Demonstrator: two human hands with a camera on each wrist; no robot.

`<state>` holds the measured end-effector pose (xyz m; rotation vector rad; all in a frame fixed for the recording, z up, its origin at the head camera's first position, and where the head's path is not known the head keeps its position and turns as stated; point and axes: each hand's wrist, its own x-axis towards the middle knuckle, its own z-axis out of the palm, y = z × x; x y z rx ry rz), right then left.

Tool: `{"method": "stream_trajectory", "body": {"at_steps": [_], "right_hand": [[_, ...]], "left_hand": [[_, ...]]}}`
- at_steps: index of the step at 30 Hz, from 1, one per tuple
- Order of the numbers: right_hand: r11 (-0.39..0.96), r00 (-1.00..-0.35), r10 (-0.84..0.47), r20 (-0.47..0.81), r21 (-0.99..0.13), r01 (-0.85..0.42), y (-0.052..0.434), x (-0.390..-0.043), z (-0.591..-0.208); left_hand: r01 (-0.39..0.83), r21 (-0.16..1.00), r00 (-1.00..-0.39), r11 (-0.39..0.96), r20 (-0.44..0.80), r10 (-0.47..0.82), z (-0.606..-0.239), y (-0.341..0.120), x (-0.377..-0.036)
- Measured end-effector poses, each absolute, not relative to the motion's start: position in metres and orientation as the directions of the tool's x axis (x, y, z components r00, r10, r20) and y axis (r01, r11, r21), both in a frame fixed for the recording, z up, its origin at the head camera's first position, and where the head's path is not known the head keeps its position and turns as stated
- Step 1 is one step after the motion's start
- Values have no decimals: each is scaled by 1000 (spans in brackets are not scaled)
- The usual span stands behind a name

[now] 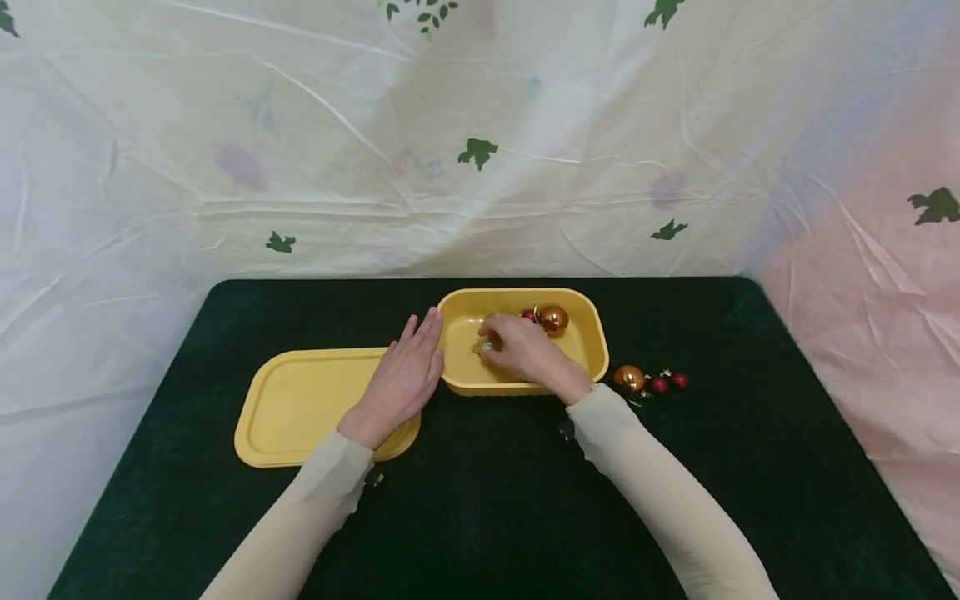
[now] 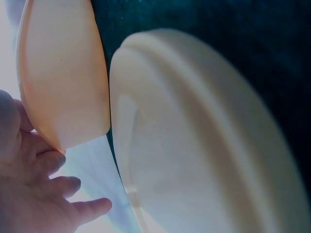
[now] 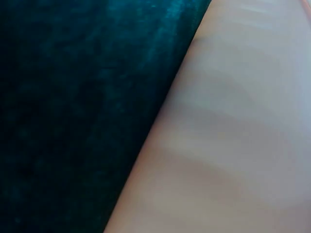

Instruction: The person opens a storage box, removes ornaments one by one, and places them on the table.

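Note:
A yellow box (image 1: 597, 337) stands open on the dark table, and its lid (image 1: 300, 406) lies flat to the left. My left hand (image 1: 408, 371) lies flat over the lid's right end, its straight fingers against the box's left wall (image 2: 63, 73). My right hand (image 1: 521, 348) reaches into the box, fingers curled on a gold glitter ornament (image 1: 482, 344). A copper ball (image 1: 553, 318) and a small red ball (image 1: 528, 316) lie at the back of the box. The left wrist view shows my left hand (image 2: 34, 194) beside the lid (image 2: 194, 145). The right wrist view shows only the box wall (image 3: 233, 136).
Right of the box, a second copper ball (image 1: 629, 377) and two small red balls (image 1: 659, 384) (image 1: 679, 380) lie on the dark green cloth (image 1: 750, 467). White printed sheets hang behind and at both sides of the table.

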<state>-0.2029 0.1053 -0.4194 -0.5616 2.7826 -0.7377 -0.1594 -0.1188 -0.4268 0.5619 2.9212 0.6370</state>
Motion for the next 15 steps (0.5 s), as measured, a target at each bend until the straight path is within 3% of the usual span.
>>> {"method": "stream_trajectory", "body": {"at_steps": [15], "right_hand": [[800,-913,-401,-78,-516,-307,111,-201,-417]], "left_hand": [[333,422,-925,843,-24,378,-426,-119,-162]]}}
